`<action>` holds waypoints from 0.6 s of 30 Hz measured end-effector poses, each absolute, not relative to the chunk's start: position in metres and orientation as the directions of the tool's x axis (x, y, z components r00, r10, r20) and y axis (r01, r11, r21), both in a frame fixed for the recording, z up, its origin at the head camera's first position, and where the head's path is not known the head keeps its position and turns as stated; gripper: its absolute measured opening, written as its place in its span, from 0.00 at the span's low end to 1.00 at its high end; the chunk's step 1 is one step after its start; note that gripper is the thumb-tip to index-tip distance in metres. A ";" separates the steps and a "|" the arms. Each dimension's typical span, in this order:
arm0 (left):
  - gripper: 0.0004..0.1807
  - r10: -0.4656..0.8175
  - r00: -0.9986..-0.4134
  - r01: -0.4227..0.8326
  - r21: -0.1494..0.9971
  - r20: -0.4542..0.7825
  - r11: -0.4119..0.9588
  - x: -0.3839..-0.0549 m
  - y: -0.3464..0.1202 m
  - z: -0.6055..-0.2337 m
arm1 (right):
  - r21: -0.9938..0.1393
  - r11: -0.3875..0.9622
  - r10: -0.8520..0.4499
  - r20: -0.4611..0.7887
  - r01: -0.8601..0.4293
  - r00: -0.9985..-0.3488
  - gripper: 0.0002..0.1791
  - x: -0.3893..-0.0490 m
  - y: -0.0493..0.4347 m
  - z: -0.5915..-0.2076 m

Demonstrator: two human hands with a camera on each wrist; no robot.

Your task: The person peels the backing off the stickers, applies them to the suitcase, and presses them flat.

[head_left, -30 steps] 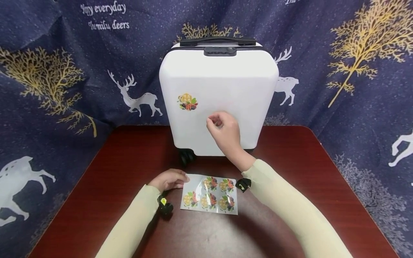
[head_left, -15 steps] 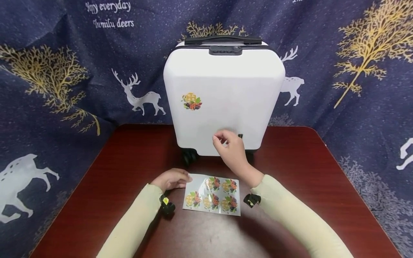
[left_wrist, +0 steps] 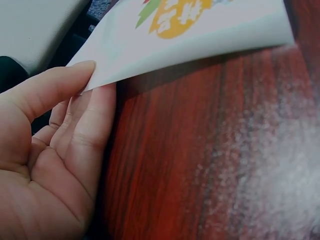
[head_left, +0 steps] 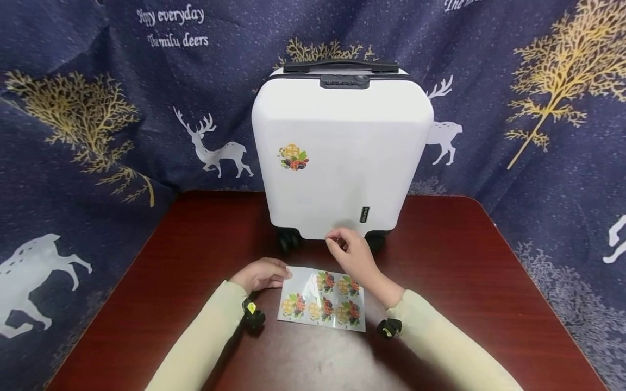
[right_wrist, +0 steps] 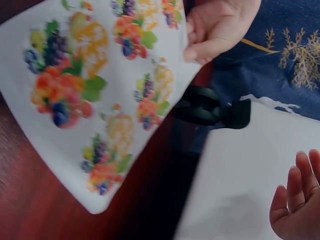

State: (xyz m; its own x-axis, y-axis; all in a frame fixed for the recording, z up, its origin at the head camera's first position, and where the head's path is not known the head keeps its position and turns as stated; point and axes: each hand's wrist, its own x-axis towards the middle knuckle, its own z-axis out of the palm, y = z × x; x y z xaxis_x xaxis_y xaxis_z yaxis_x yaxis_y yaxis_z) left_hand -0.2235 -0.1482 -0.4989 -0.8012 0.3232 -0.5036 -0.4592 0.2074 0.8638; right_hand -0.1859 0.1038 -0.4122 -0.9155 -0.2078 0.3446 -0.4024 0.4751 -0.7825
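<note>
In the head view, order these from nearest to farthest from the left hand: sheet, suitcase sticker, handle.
1. Sheet: corner pinched by the left hand.
2. Sticker: left side of the suitcase front.
3. Handle: on top of the suitcase.

Right grip point(right_wrist: 299, 212): cut off, right-wrist view's edge
Sticker sheet point(left_wrist: 200, 44): cut off, left-wrist view
Lock digits point(head_left: 339, 82): too small

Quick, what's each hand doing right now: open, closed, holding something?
Left hand: closed, pinching a corner of the sticker sheet between thumb and fingers.
Right hand: open, fingers loosely bent, nothing visible in its grip.
</note>
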 end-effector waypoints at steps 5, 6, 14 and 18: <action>0.05 0.318 -0.811 -0.442 0.871 -0.491 0.215 -0.223 -0.149 -0.501 | -0.824 0.491 -0.264 0.170 -0.284 -0.949 0.14 -0.187 0.104 -0.427; 0.05 0.315 -0.813 -0.442 0.871 -0.490 0.216 -0.223 -0.149 -0.502 | -0.829 0.495 -0.280 0.131 -0.260 -0.951 0.16 -0.188 0.104 -0.430; 0.09 0.261 -0.829 -0.436 0.864 -0.494 0.251 -0.222 -0.147 -0.499 | -0.804 0.554 -0.424 -0.046 -0.219 -0.905 0.30 -0.203 0.109 -0.448; 0.11 0.246 -0.831 -0.440 0.859 -0.500 0.261 -0.221 -0.146 -0.497 | -0.770 0.590 -0.491 -0.105 -0.242 -0.865 0.33 -0.211 0.114 -0.454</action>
State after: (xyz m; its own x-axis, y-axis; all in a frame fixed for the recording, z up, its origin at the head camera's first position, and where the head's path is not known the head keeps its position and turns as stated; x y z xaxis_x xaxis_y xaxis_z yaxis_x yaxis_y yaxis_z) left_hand -0.2207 -0.1462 -0.4965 -0.8306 0.2457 -0.4997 -0.4399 0.2607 0.8594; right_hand -0.2114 0.1145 -0.4537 -0.8646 -0.4915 -0.1046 -0.2423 0.5901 -0.7701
